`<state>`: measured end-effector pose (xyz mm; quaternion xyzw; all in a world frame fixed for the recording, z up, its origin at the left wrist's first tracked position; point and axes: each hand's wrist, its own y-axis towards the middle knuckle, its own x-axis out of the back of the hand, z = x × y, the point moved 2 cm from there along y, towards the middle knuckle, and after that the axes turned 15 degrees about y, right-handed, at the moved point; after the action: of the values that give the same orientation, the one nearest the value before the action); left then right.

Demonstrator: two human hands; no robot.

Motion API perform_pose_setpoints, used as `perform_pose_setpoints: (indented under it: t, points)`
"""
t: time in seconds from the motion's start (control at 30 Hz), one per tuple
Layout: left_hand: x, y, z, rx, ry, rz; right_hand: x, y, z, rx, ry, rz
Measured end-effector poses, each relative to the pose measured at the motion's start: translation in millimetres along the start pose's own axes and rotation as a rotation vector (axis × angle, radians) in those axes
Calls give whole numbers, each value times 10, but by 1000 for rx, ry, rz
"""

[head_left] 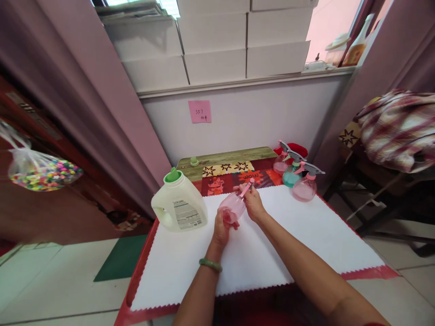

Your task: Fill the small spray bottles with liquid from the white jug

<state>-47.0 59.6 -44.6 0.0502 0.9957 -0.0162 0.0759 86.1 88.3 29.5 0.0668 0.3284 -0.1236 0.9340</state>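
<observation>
Seemingly empty, the translucent pink bottle (233,206) tilts in the left hand (220,228).

pink spray bottle (232,206) in both my hands

my left hand (222,226) grips its base, my right hand (253,202) pinches the nozzle, over the white-covered table (288,244); detergent jug (179,203) stands just left.

We're holding a see-through pink plastic spray bottle (233,206); left of our left hand (220,230), a cream plastic jug (180,209), green cap.
</observation>
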Motion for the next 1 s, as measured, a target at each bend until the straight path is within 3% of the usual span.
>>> perform_pose_setpoints:
  t: [0.27, 0.5, 0.7, 1.0]
  points:
    - [-18, -61, -66, -116, -12, -25, 57, -24, -19, 63, -2, -193]
    - [45, -68, -58, -28, -65, 8, 26, -96, -19, 15, -4, -92]
    - [64, -22, 30, 18, -131, -21, -62, 40, 268, 86, 51, -7]
    - [98, -43, -2, 39, -185, 12, -95, 373, 816, 148, 152, -46]
